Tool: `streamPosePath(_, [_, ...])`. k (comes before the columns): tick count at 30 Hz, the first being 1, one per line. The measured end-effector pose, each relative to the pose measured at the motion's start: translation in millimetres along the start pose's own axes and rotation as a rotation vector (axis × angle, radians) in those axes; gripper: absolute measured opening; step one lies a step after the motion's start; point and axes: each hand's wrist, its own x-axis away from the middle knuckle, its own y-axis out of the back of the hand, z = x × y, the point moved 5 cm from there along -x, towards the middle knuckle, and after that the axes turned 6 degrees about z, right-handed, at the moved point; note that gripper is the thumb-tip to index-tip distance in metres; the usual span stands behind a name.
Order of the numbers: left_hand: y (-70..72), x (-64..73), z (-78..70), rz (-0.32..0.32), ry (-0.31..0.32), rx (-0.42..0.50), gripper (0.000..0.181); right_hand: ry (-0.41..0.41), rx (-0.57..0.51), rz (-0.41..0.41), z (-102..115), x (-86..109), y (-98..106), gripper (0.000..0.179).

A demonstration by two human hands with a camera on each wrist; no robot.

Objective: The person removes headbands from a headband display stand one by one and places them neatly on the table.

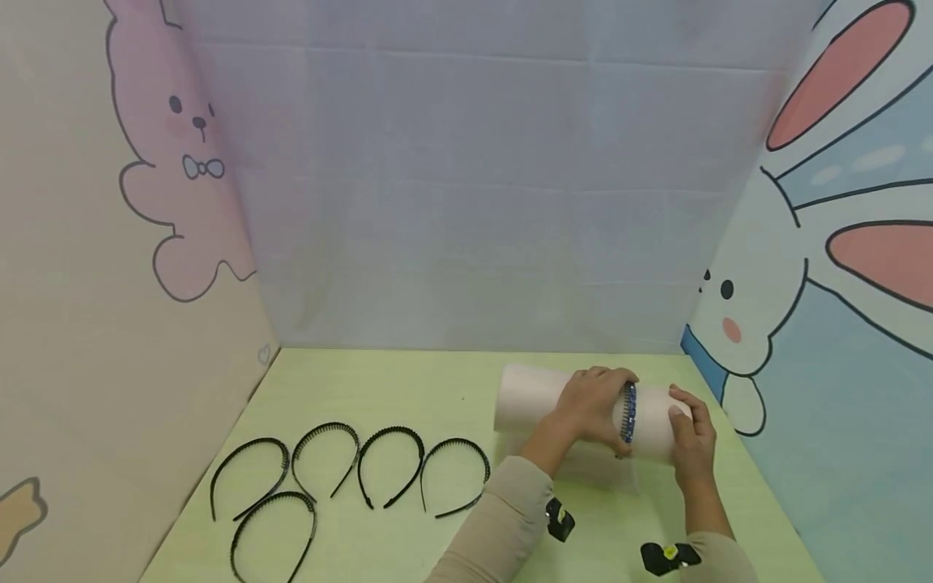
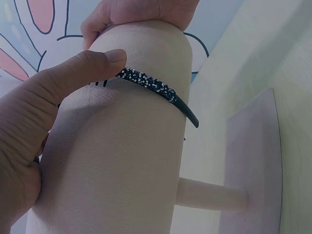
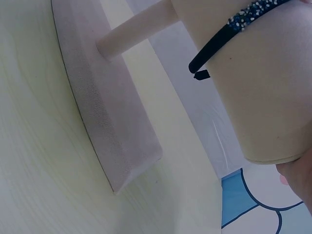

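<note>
A pale padded headband display stand (image 1: pixel 526 398) lies sideways as a thick cylinder on a short post (image 2: pixel 209 194) above a flat base (image 3: pixel 97 87). Around its right part sits a headband (image 1: pixel 629 414) with comb teeth and blue glittering stones. My left hand (image 1: pixel 589 405) spans the cylinder and holds the headband, its thumb on the band near the stones (image 2: pixel 146 82). With fingers and thumb curled over the cylinder's right end, my right hand (image 1: pixel 696 444) grips the stand. In the right wrist view, the headband's black tips (image 3: pixel 202 62) stick out past the cylinder's underside.
Several black toothed headbands, among them one in the back row (image 1: pixel 331 426) and one nearer the front (image 1: pixel 315 518), lie on the left of the pale green table (image 1: pixel 394 385). Printed cloth walls (image 1: pixel 466 202) enclose the table at the back and sides.
</note>
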Motion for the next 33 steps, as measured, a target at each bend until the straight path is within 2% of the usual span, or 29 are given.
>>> streamPosePath(5, [0.5, 2.1, -1.5, -0.011, -0.017, 0.000, 0.101, 0.034, -0.027, 0.004, 1.3, 0.2, 1.2, 0.025])
streamPosePath(15, [1.7, 3.5, -0.6, -0.013, -0.046, 0.001, 0.103, 0.016, -0.010, -0.009, 1.0, -0.5, 1.2, 0.024])
streamPosePath(19, [1.3, 1.4, -1.4, 0.011, -0.029, -0.075, 0.114, 0.012, -0.001, -0.009, 0.7, -0.8, 1.0, 0.024])
streamPosePath(22, [2.8, -0.4, -2.0, 0.038, 0.009, -0.122, 0.107, 0.009, 0.006, -0.003, 1.0, -1.9, 1.0, 0.025])
streamPosePath(26, [2.9, -2.4, -2.3, 0.089, 0.049, -0.111, 0.093, -0.005, 0.018, 0.000, 1.0, -2.7, 1.2, 0.026])
streamPosePath(30, [-0.1, -3.5, -3.0, 0.130, 0.057, -0.101, 0.101, -0.005, 0.013, -0.007, 1.1, -2.1, 1.0, 0.026])
streamPosePath(33, [-1.7, -1.8, -1.7, 0.124, 0.078, -0.107, 0.110, -0.012, 0.016, -0.008, 0.2, -1.6, 0.3, 0.026])
